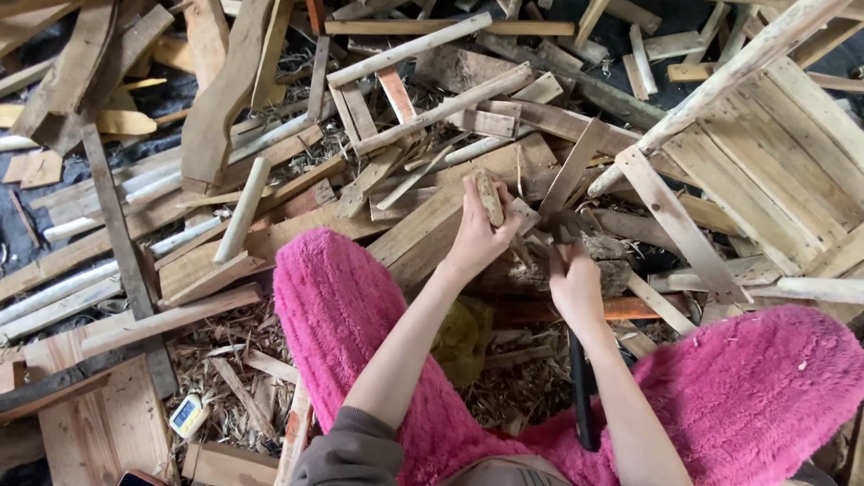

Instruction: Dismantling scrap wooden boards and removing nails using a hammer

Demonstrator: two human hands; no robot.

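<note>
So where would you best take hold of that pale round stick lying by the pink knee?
Probably at mid-length of the pale round stick, coming from above: it lies tilted on top of flat boards, its middle looks uncovered, and both long sides seem free for fingers to close across it.

Fluffy bright pink trousers point(342, 306) are worn; their shaggy pile is seen across the lower middle and lower right of the frame. A grey-brown sleeve point(346, 450) is pushed up above the elbow at the bottom centre. Both forearms are left bare, and the left hand point(477, 236) and right hand point(576, 286) are ungloved.
</note>
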